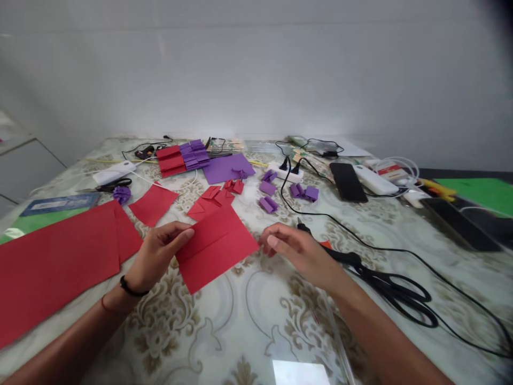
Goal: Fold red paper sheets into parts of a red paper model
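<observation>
My left hand (pixel 160 251) pinches a square sheet of red paper (pixel 218 248) by its left edge, thumb on top. A straight crease runs across the sheet. Close by its right corner is my right hand (pixel 294 248), fingers loosely curved and thumb apart; whether a fingertip touches the corner I cannot tell. Behind the sheet lie folded red paper pieces (pixel 212 200). To the left are a smaller red sheet (pixel 154 204) and a large red sheet (pixel 68 262). Several folded purple paper pieces (pixel 268 204) sit farther back.
Black scissors (pixel 385 289) lie right of my right forearm, beside a black cable (pixel 360 241). A white power strip (pixel 286 171), a phone (pixel 348 183) and a purple sheet (pixel 228 167) are toward the back. A red-and-purple folded paper panel (pixel 172 160) stands back left.
</observation>
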`<action>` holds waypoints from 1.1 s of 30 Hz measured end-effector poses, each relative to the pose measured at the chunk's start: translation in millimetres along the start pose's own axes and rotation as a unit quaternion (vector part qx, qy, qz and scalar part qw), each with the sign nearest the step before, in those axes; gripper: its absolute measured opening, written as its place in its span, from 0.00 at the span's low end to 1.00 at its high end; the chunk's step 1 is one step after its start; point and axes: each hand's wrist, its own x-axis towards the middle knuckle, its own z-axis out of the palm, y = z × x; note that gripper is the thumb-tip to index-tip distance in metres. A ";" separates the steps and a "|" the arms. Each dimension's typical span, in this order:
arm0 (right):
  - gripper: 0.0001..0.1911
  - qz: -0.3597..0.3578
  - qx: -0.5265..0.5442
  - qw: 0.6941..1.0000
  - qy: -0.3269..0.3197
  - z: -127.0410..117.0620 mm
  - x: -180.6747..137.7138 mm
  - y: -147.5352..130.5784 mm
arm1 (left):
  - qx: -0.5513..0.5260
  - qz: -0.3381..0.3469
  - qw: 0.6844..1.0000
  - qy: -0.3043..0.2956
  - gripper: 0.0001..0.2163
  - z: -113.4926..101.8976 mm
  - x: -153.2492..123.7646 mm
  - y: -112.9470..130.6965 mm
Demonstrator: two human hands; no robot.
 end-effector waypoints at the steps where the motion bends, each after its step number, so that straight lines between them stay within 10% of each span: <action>1: 0.18 0.010 0.032 0.999 -0.017 5.8 0.1 0.1 | -0.015 -0.004 1.000 0.018 0.15 5.2 -2.3 -0.4; 14: 0.19 0.104 0.089 0.990 -0.017 40.2 -4.3 5.4 | -0.160 -0.118 0.958 -0.208 0.15 32.4 -20.4 10.3; 19: 0.17 0.069 0.077 0.992 0.079 50.4 -5.2 2.9 | -0.192 -0.118 0.956 -0.185 0.16 33.8 -21.0 10.4; 33: 0.15 0.055 0.038 0.997 0.032 61.8 -14.3 -11.4 | -0.250 -0.099 0.948 -0.170 0.17 37.7 -24.6 11.9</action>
